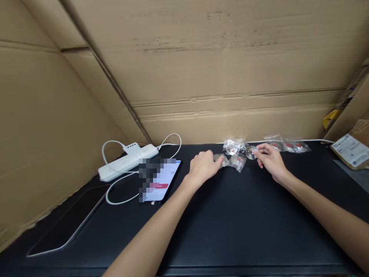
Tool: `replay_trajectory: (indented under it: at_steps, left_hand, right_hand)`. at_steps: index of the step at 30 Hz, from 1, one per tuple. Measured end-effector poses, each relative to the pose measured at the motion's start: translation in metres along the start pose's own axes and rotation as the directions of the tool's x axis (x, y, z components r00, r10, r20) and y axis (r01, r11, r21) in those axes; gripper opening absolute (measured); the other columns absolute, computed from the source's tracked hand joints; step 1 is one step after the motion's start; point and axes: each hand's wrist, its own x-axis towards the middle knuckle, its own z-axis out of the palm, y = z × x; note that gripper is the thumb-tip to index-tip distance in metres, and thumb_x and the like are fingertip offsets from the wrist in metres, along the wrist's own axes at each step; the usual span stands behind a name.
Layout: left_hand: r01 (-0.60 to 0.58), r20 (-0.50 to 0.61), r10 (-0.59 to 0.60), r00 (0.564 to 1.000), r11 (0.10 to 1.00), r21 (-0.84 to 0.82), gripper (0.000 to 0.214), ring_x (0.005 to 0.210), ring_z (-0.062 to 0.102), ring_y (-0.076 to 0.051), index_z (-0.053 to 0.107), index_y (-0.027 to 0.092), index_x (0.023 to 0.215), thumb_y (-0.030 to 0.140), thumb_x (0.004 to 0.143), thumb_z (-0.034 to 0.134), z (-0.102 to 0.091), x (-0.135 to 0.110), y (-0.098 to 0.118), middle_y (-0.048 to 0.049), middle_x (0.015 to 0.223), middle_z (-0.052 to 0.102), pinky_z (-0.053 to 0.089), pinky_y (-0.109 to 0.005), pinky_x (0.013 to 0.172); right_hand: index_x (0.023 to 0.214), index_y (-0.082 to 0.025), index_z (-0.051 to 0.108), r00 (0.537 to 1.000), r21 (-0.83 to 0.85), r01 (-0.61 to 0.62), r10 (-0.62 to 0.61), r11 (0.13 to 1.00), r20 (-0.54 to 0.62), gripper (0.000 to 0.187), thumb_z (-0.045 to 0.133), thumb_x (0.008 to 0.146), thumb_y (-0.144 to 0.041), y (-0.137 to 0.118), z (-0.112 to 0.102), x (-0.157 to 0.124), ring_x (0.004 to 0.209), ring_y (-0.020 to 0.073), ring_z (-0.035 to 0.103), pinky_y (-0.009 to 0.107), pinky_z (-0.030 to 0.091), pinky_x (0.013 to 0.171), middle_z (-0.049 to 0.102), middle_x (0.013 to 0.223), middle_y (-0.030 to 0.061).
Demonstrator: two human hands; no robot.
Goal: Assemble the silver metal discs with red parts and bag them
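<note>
While my right hand [270, 161] is pinching a disc [250, 152] beside the bags [238, 162], my left hand [203, 166] is touching one; I cannot tell if it is gripping. I seem to be picking; the next move is needing a steady pinch.

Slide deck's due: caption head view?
Right hand holds a shiny round part while the left hand touches a bagged part on a black tabletop.

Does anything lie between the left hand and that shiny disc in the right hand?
Yes: a clear bag lies on the table between the left hand and the disc, with more bagging just behind it. The right hand holds the disc.
</note>
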Motion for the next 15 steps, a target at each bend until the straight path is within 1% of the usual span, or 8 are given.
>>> replay_trajectory:
  at_steps: [3, 6, 9, 11, 12, 13, 14, 15]
  left_hand:
    - [-0.014, 0.019, 0.014, 1.0, 0.999, -0.04, 0.037, 0.092, 0.068, -0.039, 0.066, 0.016, 0.097, 0.049, 0.087, 0.053, 0.006, -0.001, -0.001, -0.0203, 0.097, 0.071, 0.049, -0.043, 0.073]
    - [-0.055, 0.043, 0.06, 0.997, 0.994, -0.096, 0.034, 0.092, 0.067, -0.035, 0.063, 0.016, 0.107, 0.041, 0.087, 0.052, 0.009, 0.0, -0.004, -0.018, 0.099, 0.07, 0.048, -0.041, 0.075]
    - [-0.11, -0.035, 0.107, 0.994, 0.991, -0.074, 0.042, 0.106, 0.061, -0.035, 0.059, 0.014, 0.119, 0.037, 0.085, 0.055, 0.008, 0.007, -0.005, -0.0193, 0.113, 0.065, 0.048, -0.041, 0.083]
    - [-0.128, -0.109, 0.127, 0.986, 0.992, 0.0, 0.044, 0.115, 0.054, -0.038, 0.059, 0.012, 0.122, 0.037, 0.086, 0.054, 0.007, 0.017, 0.002, -0.0217, 0.12, 0.06, 0.046, -0.045, 0.09]
    - [-0.151, -0.127, 0.154, 0.98, 0.988, 0.035, 0.044, 0.117, 0.051, -0.039, 0.06, 0.011, 0.121, 0.039, 0.088, 0.051, 0.007, 0.022, 0.007, -0.0228, 0.122, 0.059, 0.044, -0.047, 0.093]
    - [-0.202, -0.123, 0.207, 0.971, 0.978, 0.054, 0.046, 0.12, 0.049, -0.04, 0.061, 0.011, 0.121, 0.042, 0.089, 0.05, 0.008, 0.029, 0.014, -0.0237, 0.124, 0.058, 0.042, -0.05, 0.096]
    - [-0.274, -0.108, 0.278, 0.954, 0.96, 0.051, 0.048, 0.124, 0.046, -0.042, 0.06, 0.013, 0.124, 0.044, 0.089, 0.052, 0.01, 0.035, 0.021, -0.0237, 0.131, 0.054, 0.039, -0.053, 0.099]
    - [-0.369, -0.084, 0.371, 0.925, 0.929, 0.034, 0.051, 0.131, 0.039, -0.043, 0.057, 0.017, 0.13, 0.045, 0.088, 0.054, 0.013, 0.041, 0.028, -0.0214, 0.141, 0.048, 0.035, -0.056, 0.103]
  right_hand:
    - [0.088, -0.019, 0.056, 1.0, -0.022, 0.002, -0.003, 1.0, -0.016, 0.036, 0.074, 0.075, -0.048, 0.008, -0.004, 0.002, 0.043, 0.0062, 0.047, 0.019, 0.038, 0.035, 0.053, 0.069, -0.0043]
    - [0.09, -0.02, 0.056, 0.999, -0.042, -0.004, 0.002, 0.999, -0.05, 0.037, 0.073, 0.076, -0.049, 0.013, -0.008, 0.005, 0.044, 0.0076, 0.05, 0.019, 0.04, 0.035, 0.053, 0.072, -0.004]
    - [0.09, -0.02, 0.056, 0.995, -0.053, 0.002, -0.007, 0.999, -0.1, 0.037, 0.074, 0.075, -0.049, 0.015, -0.009, 0.008, 0.044, 0.0077, 0.052, 0.019, 0.041, 0.034, 0.055, 0.076, -0.0031]
    - [0.09, -0.02, 0.056, 0.991, -0.049, 0.005, -0.011, 0.999, -0.136, 0.037, 0.074, 0.074, -0.049, 0.017, -0.008, 0.009, 0.044, 0.0075, 0.052, 0.019, 0.041, 0.034, 0.055, 0.077, -0.0029]
    - [0.09, -0.02, 0.056, 0.989, -0.044, 0.005, -0.012, 0.999, -0.15, 0.037, 0.073, 0.074, -0.049, 0.017, -0.008, 0.009, 0.043, 0.0074, 0.051, 0.019, 0.04, 0.033, 0.055, 0.077, -0.003]
    - [0.09, -0.02, 0.056, 0.987, -0.039, 0.005, -0.012, 0.999, -0.158, 0.037, 0.073, 0.075, -0.05, 0.018, -0.008, 0.009, 0.043, 0.0074, 0.051, 0.019, 0.04, 0.033, 0.055, 0.077, -0.003]
    - [0.09, -0.02, 0.056, 0.986, -0.034, 0.006, -0.011, 0.999, -0.164, 0.038, 0.073, 0.075, -0.05, 0.018, -0.008, 0.009, 0.043, 0.0075, 0.051, 0.019, 0.04, 0.032, 0.055, 0.076, -0.0031]
    - [0.09, -0.02, 0.056, 0.986, -0.028, 0.005, -0.01, 1.0, -0.167, 0.038, 0.073, 0.074, -0.05, 0.019, -0.008, 0.009, 0.042, 0.0076, 0.051, 0.019, 0.04, 0.032, 0.055, 0.076, -0.003]
